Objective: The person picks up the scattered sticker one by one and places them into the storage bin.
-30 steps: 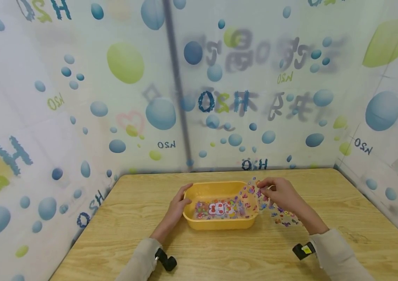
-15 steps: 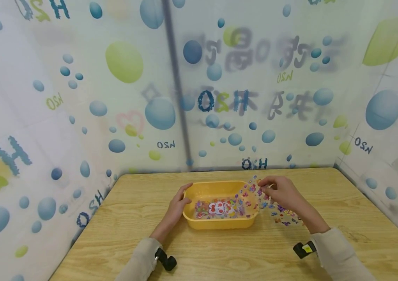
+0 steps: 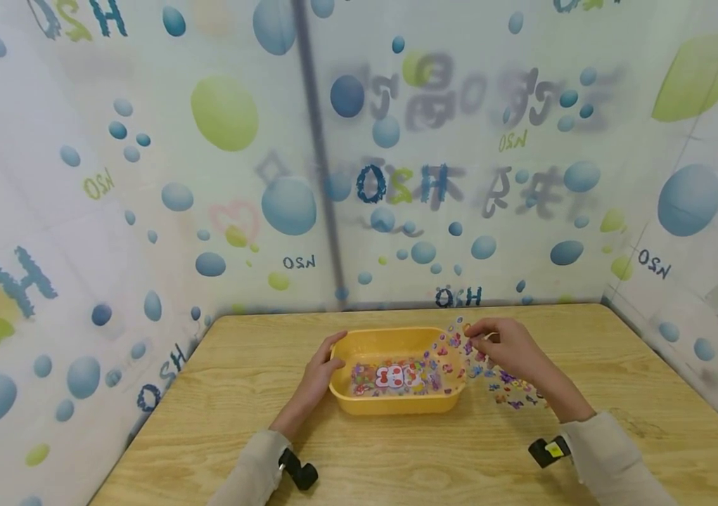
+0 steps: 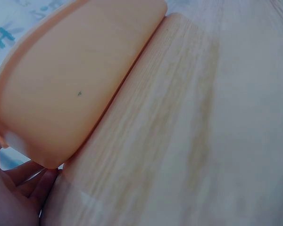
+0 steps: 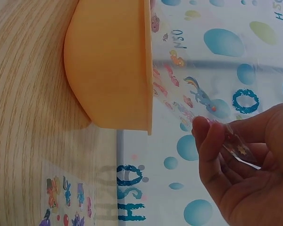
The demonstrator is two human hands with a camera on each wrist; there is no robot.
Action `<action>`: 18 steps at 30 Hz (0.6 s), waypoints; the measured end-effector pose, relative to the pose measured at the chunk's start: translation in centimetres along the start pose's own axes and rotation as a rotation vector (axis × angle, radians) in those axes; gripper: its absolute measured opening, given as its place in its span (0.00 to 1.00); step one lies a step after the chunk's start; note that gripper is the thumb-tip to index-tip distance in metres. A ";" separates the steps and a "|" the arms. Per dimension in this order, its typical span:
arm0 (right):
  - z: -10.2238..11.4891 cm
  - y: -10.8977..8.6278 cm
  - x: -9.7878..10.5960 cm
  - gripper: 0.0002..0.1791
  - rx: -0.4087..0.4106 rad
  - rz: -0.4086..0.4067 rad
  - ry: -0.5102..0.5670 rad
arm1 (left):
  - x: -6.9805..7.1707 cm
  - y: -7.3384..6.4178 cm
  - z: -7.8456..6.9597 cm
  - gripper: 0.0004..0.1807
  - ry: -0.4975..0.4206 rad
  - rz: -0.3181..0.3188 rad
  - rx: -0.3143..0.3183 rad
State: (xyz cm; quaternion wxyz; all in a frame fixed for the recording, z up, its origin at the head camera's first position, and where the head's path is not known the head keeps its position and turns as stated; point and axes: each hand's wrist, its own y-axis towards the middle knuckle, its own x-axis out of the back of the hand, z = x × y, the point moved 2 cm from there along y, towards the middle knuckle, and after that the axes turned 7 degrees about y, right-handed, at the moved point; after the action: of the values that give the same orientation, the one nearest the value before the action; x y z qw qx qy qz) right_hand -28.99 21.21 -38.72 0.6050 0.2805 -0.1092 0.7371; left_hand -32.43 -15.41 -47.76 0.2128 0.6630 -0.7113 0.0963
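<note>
My left hand point(image 3: 316, 376) grips the left end of a yellow plastic basin point(image 3: 396, 405), thumb over the rim and fingers outside. In the left wrist view, fingertips point(image 4: 30, 181) show under the basin's lower corner. My right hand point(image 3: 512, 349) pinches a clear sticker sheet point(image 3: 453, 341) between thumb and index finger. The sheet has small colourful cartoon figures and slants across the basin's right end; the right wrist view shows ponies point(image 5: 203, 96) printed on it. Inside the basin lie more sticker sheets point(image 3: 390, 377), one with a white character with a red bow.
Another sticker sheet point(image 3: 515, 395) lies on the wooden table point(image 3: 396, 457) right of the basin, partly behind the right forearm. Walls with a bubble print point(image 3: 289, 204) stand behind the table and on both sides.
</note>
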 end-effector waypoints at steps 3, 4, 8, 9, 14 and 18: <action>0.1 0.0 -0.1 0.12 0.010 0.001 0.008 | 0.0 0.0 0.1 0.32 -0.001 -0.002 0.003; 0.0 0.0 -0.2 0.11 0.014 0.003 0.011 | 0.0 0.0 0.1 0.32 0.000 -0.003 0.002; -0.2 0.1 -0.7 0.11 0.023 0.020 0.018 | 0.0 0.0 0.3 0.32 0.003 -0.005 0.001; -0.3 0.1 -0.8 0.11 0.019 0.024 0.019 | 0.0 -0.1 0.4 0.32 0.002 -0.005 0.000; -0.5 0.2 -1.2 0.11 0.008 0.041 0.019 | -0.1 -0.2 0.2 0.32 -0.007 -0.005 -0.007; -0.4 0.1 -1.2 0.11 0.011 0.045 0.020 | 0.0 -0.3 0.0 0.32 -0.009 -0.006 0.000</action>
State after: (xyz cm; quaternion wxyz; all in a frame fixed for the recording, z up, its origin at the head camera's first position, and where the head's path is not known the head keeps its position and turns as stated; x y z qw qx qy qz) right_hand -29.02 20.35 -39.67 0.5878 0.2741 -0.1054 0.7539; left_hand -32.14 -15.39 -47.80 0.2099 0.6655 -0.7103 0.0926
